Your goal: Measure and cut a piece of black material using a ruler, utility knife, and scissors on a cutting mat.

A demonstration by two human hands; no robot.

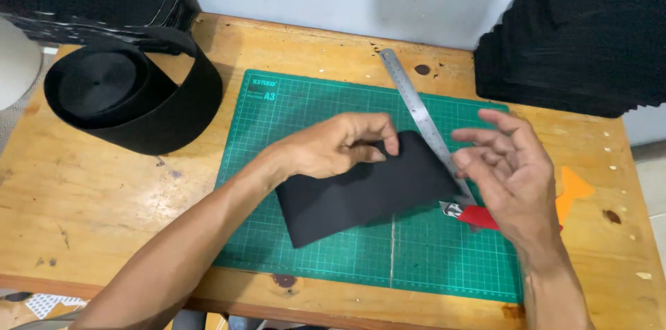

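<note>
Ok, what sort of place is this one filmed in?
Probably a small craft or sewing workshop: a wooden table carries a green cutting mat with a metal ruler, a roll of black webbing and stacks of cut black pieces.

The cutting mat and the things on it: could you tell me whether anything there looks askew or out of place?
The metal ruler lies diagonally across the green cutting mat, its top end past the mat's edge. The black piece under the left hand sits tilted to the grid. A red cutter lies beneath the right hand. Nothing looks damaged.
</note>
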